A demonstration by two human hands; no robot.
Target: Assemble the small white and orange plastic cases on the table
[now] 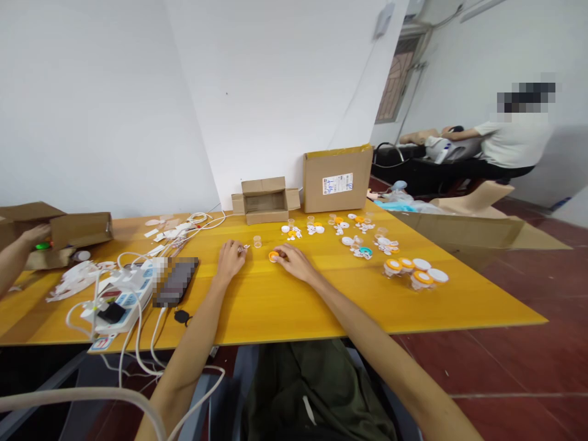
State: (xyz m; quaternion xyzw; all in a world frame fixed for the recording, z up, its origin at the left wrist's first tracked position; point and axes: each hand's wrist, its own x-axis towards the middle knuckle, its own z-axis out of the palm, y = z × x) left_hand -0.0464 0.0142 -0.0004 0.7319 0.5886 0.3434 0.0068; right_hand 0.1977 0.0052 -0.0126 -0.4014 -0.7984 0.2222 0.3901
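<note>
My left hand [231, 256] rests on the yellow table [285, 306] with its fingers curled round a small white part [243, 248] that pokes out at the fingertips. My right hand [294, 261] lies beside it, fingers pinched on a small orange ring [274, 256]. A clear little cup [257, 241] stands just beyond the two hands. Farther out lie several loose white and orange parts [342, 225]. To the right stand several finished pieces with orange and white lids [416, 270].
An open small carton [265, 199] and a larger closed carton [337, 178] stand at the far edge. A power strip [122, 300], a phone [177, 280] and white cables lie at left. Another person's hand [34, 236] reaches into a box [68, 229] at far left. A person sits far right.
</note>
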